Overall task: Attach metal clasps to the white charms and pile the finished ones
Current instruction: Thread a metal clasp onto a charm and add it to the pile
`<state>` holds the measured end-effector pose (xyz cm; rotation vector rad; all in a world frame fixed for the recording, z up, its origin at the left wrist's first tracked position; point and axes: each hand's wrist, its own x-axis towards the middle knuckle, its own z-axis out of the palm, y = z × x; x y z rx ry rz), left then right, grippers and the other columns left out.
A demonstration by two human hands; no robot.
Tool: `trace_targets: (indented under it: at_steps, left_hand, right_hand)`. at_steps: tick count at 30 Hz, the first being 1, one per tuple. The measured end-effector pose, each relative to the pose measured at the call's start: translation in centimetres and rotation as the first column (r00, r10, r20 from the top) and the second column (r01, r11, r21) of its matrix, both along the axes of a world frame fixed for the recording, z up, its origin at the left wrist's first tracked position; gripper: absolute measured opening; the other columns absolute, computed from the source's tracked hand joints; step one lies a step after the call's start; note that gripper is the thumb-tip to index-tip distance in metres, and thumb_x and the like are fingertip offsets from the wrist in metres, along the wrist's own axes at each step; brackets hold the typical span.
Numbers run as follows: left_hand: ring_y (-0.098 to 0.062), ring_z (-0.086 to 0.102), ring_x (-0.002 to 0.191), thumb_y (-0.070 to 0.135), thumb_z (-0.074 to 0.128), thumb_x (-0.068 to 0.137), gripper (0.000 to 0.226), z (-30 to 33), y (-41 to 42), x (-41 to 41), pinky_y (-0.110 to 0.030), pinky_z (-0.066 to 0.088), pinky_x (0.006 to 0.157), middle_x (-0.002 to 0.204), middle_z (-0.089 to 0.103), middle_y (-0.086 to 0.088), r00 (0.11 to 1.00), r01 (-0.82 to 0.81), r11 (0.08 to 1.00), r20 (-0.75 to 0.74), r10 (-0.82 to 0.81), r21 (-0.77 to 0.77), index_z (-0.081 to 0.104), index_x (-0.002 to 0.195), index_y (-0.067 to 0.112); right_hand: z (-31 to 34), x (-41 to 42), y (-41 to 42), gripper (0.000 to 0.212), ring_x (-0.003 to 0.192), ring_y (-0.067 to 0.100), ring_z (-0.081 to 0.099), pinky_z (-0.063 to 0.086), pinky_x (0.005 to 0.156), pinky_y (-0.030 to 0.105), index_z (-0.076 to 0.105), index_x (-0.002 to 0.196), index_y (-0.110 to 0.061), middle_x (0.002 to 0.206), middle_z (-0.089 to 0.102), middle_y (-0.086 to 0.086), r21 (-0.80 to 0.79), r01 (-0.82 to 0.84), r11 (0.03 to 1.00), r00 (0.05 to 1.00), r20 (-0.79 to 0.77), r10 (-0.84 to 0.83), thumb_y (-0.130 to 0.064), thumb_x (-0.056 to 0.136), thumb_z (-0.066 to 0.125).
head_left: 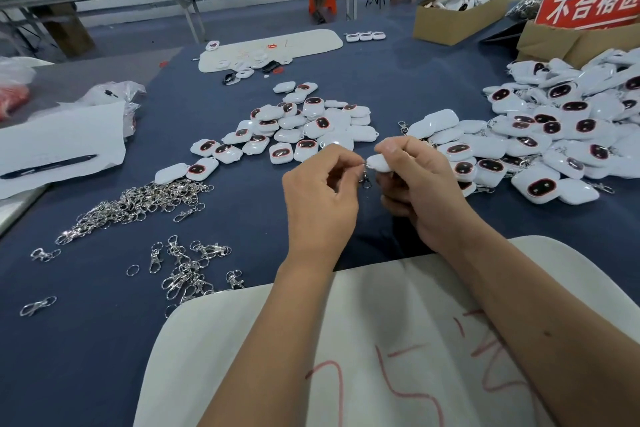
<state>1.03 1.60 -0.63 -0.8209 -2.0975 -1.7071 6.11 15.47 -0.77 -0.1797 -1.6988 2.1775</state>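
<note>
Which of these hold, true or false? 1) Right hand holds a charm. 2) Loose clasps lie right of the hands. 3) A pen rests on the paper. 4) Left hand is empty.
1) Right hand holds a charm: true.
2) False: the loose clasps lie left of the hands.
3) Pen rests on the paper: true.
4) False: the left hand pinches a clasp at the charm.

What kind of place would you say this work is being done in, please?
Most likely a small assembly workshop. A blue-covered table holds heaps of identical white charms, a loose pile of metal clasps and a cardboard box of more parts, and a red sign stands at the far right.
</note>
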Motion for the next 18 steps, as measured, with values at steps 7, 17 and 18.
trace_targets:
  at_steps: [7, 17, 18]
  left_hand:
    - [-0.01, 0.066, 0.068, -0.002, 0.068, 0.087, 0.019, 0.1, -0.4, -0.5, -0.03, 0.056, 0.068, 0.072, 0.07, 0.009, 0.997, 0.002, 0.997, 0.082, 0.005, -0.083, 0.071, 0.077, 0.014]
    - [-0.007, 0.061, 0.068, 0.001, 0.068, 0.089, 0.02, 0.3, -1.2, -1.0, -0.022, 0.05, 0.066, 0.07, 0.067, 0.01, 0.997, 0.008, 0.967, 0.072, 0.011, -0.255, 0.069, 0.078, 0.017]
    - [-0.006, 0.065, 0.071, 0.002, 0.071, 0.089, 0.016, 0.3, -0.8, -0.7, -0.019, 0.051, 0.069, 0.075, 0.071, 0.01, 0.986, 0.012, 0.991, 0.168, 0.011, -0.135, 0.073, 0.082, 0.017]
  right_hand:
    - [-0.4, 0.0, -0.2, 0.017, 0.058, 0.011, 0.05, 0.039, 0.046, 0.023, 0.063, 0.104, -0.012, 0.069, 0.062, -0.002, 0.023, 0.006, 1.0, 0.998, -0.061, -0.005, -0.021, 0.092, 0.072]
    - [-0.8, -0.1, -0.5, 0.02, 0.051, 0.017, 0.053, 0.046, 0.045, 0.027, 0.057, 0.105, -0.009, 0.069, 0.066, -0.001, 0.303, 0.088, 0.949, 0.993, -0.105, -0.058, -0.014, 0.097, 0.074]
    - [-0.7, -0.1, -0.4, 0.018, 0.054, 0.016, 0.054, 0.046, 0.046, 0.026, 0.058, 0.106, -0.01, 0.07, 0.067, 0.001, 0.233, 0.079, 0.969, 0.992, -0.11, -0.055, -0.014, 0.097, 0.074]
